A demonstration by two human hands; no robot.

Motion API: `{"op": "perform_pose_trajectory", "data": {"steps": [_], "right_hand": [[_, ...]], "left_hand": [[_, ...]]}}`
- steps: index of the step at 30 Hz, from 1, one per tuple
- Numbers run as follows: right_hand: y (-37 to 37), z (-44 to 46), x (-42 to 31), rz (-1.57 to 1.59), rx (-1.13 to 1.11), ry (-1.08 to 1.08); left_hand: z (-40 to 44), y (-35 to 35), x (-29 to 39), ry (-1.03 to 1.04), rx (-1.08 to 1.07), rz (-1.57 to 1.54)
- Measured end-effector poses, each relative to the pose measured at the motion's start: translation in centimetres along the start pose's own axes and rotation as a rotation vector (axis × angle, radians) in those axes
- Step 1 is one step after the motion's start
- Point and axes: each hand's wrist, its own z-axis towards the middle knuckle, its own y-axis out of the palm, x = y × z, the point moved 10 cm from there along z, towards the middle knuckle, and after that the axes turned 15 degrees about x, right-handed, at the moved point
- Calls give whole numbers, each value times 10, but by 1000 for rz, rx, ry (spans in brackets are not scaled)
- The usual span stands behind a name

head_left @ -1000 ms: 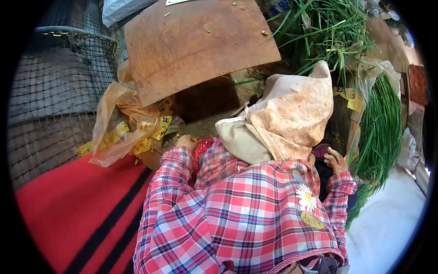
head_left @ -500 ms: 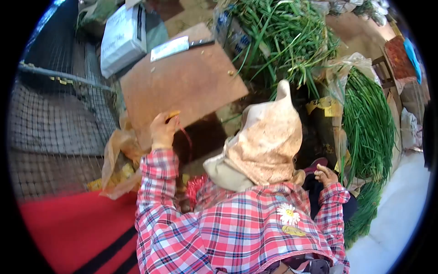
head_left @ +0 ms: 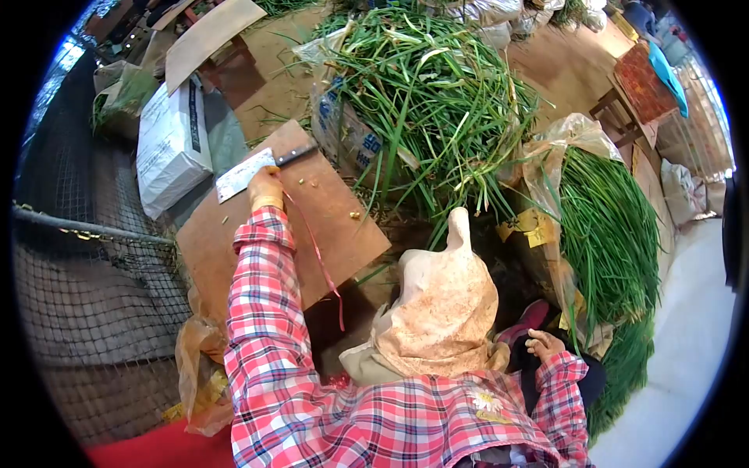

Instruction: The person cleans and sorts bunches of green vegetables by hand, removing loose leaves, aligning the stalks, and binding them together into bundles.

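My left hand (head_left: 266, 192) is over the wooden board (head_left: 328, 226), closed around a small orange-yellow object (head_left: 272, 169) whose kind is hidden by the fingers. A thin red string (head_left: 313, 243) trails from that hand across the board and past its near edge. Just beyond the fingers lies a cleaver (head_left: 243, 175) with a dark handle, flat on the board. My right hand (head_left: 544, 345) is by my dark-clothed leg, fingers loosely curled and slightly apart, with nothing visible in them. Ahead of my body stands a stained, pale cloth-like bundle (head_left: 445, 312) with an upright tip.
Beyond the board is a big heap of long green leaves (head_left: 429, 101). On the right, a plastic-wrapped bundle of green leaves (head_left: 605, 226) stands near a small stool (head_left: 644, 82). Black netting (head_left: 94, 312) and a white package (head_left: 175, 148) are on the left.
My left hand has moved forward over the board, up to the cleaver, carrying the orange-yellow object and its string. My right hand stays by my leg. The camera view has shifted.
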Motion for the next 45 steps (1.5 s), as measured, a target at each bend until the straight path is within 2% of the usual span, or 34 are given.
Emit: {"op": "perform_pose_trajectory", "data": {"steps": [1, 2, 3, 5, 6, 7, 9, 10, 12, 13, 14, 15, 16, 17, 20, 21, 22, 23, 25, 26, 28, 29, 30, 32, 33, 34, 36, 37, 39, 41, 42, 43, 45], "right_hand": [[-1, -1, -3, 15, 4, -8], [-2, -3, -7, 23, 14, -14], [-4, -4, -14, 27, 22, -25], [-2, -3, -29, 60, 7, -43], [1, -3, -38, 60, 9, -68], [1, -5, -46, 58, 5, -83], [5, -1, -56, 42, 18, -140], [12, -2, -62, 22, 13, -132], [22, -11, -79, 26, -26, -150], [26, -14, -87, 57, -47, -186], [24, -18, -98, -42, -14, -286], [21, -21, -103, -144, 15, -375], [21, -20, -105, -174, 19, -382], [20, -19, -104, -209, 7, -386], [14, -8, -91, -125, 21, -329], [-2, -7, -92, 26, 70, -321], [-15, -2, -92, 3, 106, -324], [-35, 3, -99, -36, 148, -321], [-82, 7, -119, 86, 267, -387], [-108, 7, -135, 51, 353, -414], [-146, 22, -164, 16, 454, -511], [-159, 35, -178, 19, 477, -578], [-167, 50, -197, -136, 515, -670], [-168, 75, -241, -462, 572, -790], [-157, 84, -265, -614, 613, -844], [-146, 104, -279, -726, 596, -810], [-125, 138, -299, -971, 601, -738], [-117, 157, -305, -1108, 615, -699], [-129, 186, -316, -1219, 580, -536], [-167, 219, -314, -1166, 591, -444], [-184, 226, -308, -1155, 625, -456], [-200, 235, -303, -1143, 663, -466], [-220, 247, -290, -1094, 620, -425]], "left_hand": [[-4, -8, 6, -31, 8, -39], [-6, -10, 9, 72, 13, 83], [2, 1, -7, 70, 9, 76], [17, 28, -33, 150, 10, -156], [-8, -8, -7, 182, 52, -48], [-19, -18, -7, 178, 55, -33], [-33, -38, 12, 266, 124, -77], [-50, -47, 28, 347, 161, -1], [-82, -28, 34, 402, 76, -59], [-106, -24, 53, 567, 45, -220], [-115, -7, 54, 468, -60, -93], [-103, 28, 32, 519, -19, -155], [-117, 15, 50, 479, -63, -25], [-117, 23, 53, 545, -77, 67], [-121, 32, 59, 539, -103, 4], [-140, 27, 72, 575, -213, -46], [-152, 25, 84, 615, -320, -80], [-155, 26, 92, 636, -325, -88], [-163, 24, 109, 576, -426, -374], [-180, -6, 142, 604, -413, -276], [-193, -36, 190, 690, -305, -431], [-217, -55, 228, 749, -336, -435], [-236, -59, 258, 781, -383, -516], [-294, -70, 329, 1047, -347, -540], [-320, -57, 357, 1062, -430, -490], [-351, -43, 387, 1216, -484, -518], [-388, 18, 425, 1259, -645, -467], [-396, 62, 439, 1334, -686, -589], [-397, 117, 467, 1224, -796, -431], [-380, 159, 492, 1181, -809, -332], [-368, 162, 510, 1217, -712, -445], [-346, 160, 528, 1260, -434, -531], [-305, 170, 558, 1037, -459, -872]]}}
